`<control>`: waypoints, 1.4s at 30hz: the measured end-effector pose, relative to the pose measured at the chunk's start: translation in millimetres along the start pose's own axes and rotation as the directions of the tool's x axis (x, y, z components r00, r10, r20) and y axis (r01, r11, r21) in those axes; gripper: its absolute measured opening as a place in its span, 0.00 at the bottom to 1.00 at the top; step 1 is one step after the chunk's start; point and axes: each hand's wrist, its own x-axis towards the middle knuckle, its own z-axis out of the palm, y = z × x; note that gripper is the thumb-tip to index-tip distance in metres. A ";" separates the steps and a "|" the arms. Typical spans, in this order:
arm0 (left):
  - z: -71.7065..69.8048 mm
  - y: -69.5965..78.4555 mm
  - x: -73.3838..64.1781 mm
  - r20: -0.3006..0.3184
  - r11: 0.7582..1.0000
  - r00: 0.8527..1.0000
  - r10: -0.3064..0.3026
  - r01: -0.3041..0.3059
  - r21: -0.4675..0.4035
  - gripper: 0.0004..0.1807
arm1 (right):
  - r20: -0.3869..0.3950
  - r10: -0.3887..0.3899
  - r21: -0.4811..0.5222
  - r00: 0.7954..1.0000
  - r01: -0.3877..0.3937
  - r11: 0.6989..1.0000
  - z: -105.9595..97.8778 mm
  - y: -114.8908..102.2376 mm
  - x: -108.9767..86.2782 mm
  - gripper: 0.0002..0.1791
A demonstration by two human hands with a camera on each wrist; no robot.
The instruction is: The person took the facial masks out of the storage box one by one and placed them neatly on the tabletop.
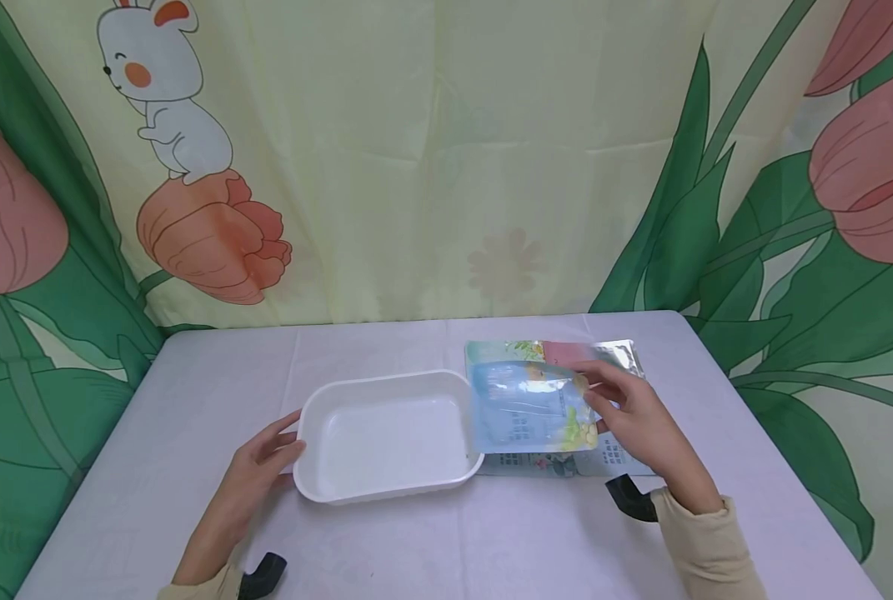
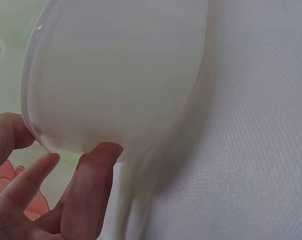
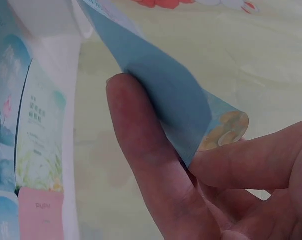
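A white plastic tray (image 1: 386, 435) with rounded corners lies near the middle of the table, nothing in it. My left hand (image 1: 264, 457) grips its left end, thumb and fingers at the rim; in the left wrist view the fingertips (image 2: 103, 155) press against the tray wall (image 2: 116, 75). My right hand (image 1: 629, 412) pinches the right edge of a thin, shiny light-blue sachet (image 1: 529, 408) with a printed front. The sachet is raised above other packets and overlaps the tray's right rim in the head view. Its corner (image 3: 223, 130) bends between thumb and fingers.
Several flat printed sachets (image 1: 506, 350) lie beneath the raised one, right of the tray; the right wrist view shows green, blue and pink packets (image 3: 41, 215). A white cloth (image 1: 386, 550) covers the table. Behind hangs a printed curtain (image 1: 416, 167).
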 end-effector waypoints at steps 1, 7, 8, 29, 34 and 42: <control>0.0 -0.1 0.0 0.000 1.000 1.000 0.001 -0.001 0.001 0.35 | -0.002 0.000 -0.005 1.000 0.000 1.000 -1.6 0.2 -0.9 0.23; 0.0 -0.4 0.3 0.002 1.000 1.000 0.003 -0.003 0.001 0.35 | -0.009 0.017 -0.016 1.000 -0.017 1.000 -10.9 3.0 -6.0 0.23; 0.1 -0.2 0.5 0.002 1.000 1.000 0.004 -0.004 0.002 0.35 | -0.008 0.021 -0.012 1.000 -0.021 1.000 -12.2 3.9 -6.8 0.24; 0.5 1.1 -0.2 -0.007 1.000 1.000 0.004 -0.004 0.029 0.35 | 0.060 0.095 0.023 0.994 -0.097 0.995 -17.1 25.5 -18.9 0.23; 0.8 0.2 0.3 -0.005 1.000 1.000 -0.004 0.004 0.019 0.35 | 0.089 0.106 0.038 0.990 -0.109 0.993 -14.1 32.9 -20.8 0.22; 1.3 0.6 -0.4 -0.008 1.000 1.000 -0.005 0.005 0.015 0.35 | 0.120 0.108 0.017 0.987 -0.111 0.994 -3.0 43.5 -23.1 0.20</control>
